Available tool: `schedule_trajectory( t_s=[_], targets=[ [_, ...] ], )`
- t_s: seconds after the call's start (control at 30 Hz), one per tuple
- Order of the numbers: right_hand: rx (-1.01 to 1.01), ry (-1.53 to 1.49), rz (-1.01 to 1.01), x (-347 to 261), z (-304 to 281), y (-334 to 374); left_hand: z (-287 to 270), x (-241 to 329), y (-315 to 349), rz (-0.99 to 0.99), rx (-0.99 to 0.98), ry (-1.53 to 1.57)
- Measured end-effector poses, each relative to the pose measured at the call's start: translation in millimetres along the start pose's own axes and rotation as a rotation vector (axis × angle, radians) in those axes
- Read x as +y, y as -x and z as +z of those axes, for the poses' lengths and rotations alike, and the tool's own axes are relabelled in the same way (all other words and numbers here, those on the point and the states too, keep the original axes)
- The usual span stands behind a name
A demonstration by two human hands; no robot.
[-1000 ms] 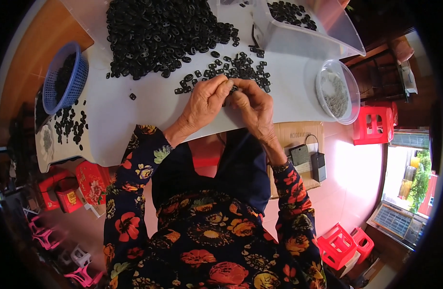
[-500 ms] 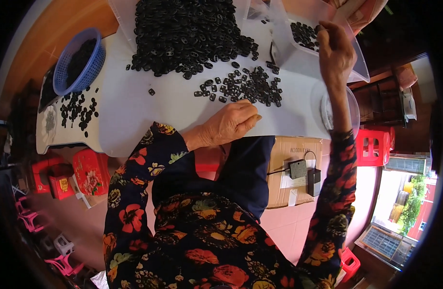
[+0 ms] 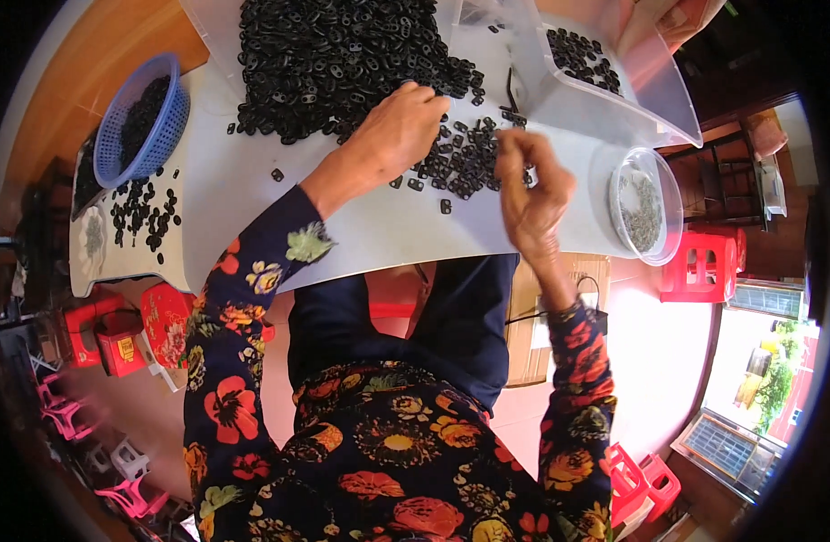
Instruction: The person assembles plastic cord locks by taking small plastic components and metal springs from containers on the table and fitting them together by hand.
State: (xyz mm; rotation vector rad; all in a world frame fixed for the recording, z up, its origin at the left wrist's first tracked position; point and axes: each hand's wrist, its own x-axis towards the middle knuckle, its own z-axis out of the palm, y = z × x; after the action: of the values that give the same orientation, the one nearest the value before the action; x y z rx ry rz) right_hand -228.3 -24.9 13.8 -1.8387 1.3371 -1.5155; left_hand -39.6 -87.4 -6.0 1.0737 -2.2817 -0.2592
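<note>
Nearest, my floral sleeves (image 3: 231, 406) flank my dark trousers (image 3: 456, 312); the white surface (image 3: 370, 235) begins beyond them. On it, one black piece (image 3: 446, 207) with two holes lies just outside a small cluster (image 3: 465, 167) of similar pieces. My right hand (image 3: 534, 194) is at the cluster's right side, thumb and fingers bent narrowly together; blur leaves me unable to tell whether it holds anything. To its right stands a round clear tub (image 3: 674, 217) of fine metal parts (image 3: 643, 221). Farther out, my left hand (image 3: 397, 131), fingers curled, overlaps the near edge of the large black pile (image 3: 334, 63); its fingertips are hidden, so I cannot tell its grip. At far right, a clear bin (image 3: 596, 113) contains more black pieces.
</note>
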Motion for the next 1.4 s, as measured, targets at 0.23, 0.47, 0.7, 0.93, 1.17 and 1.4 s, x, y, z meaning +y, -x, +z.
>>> schedule_trajectory(
  t_s=[0.23, 0.47, 0.7, 0.93, 1.17, 1.4],
  targets=[
    [-0.08, 0.025, 0.07, 22.1, -0.1, 50.4, 8.1, -11.2, -7.9, 0.092, -0.124, -0.052],
    [-0.121, -0.023, 0.201, 25.6, -1.1, 52.4, 16.6, -11.3, -13.4, 0.09, -0.202, -0.047],
    [-0.15, 0.062, 0.106, 23.9, -0.8, 51.6, 20.7, -6.8, -12.0, 0.012, -0.161, -0.026],
    [-0.003, -0.085, 0.094, 22.4, -1.8, 30.4, 5.6, 34.1, 5.4, -0.389, -0.279, 0.676],
    [-0.142, -0.446, 0.391, 34.6, 7.5, 36.6, 3.0, 54.6, 22.6, -0.287, -0.145, 0.549],
    [-0.118, -0.593, 0.448, 22.9, 8.5, 40.3, 12.3, 51.7, 30.9, -0.48, -0.081, 0.882]
  ],
)
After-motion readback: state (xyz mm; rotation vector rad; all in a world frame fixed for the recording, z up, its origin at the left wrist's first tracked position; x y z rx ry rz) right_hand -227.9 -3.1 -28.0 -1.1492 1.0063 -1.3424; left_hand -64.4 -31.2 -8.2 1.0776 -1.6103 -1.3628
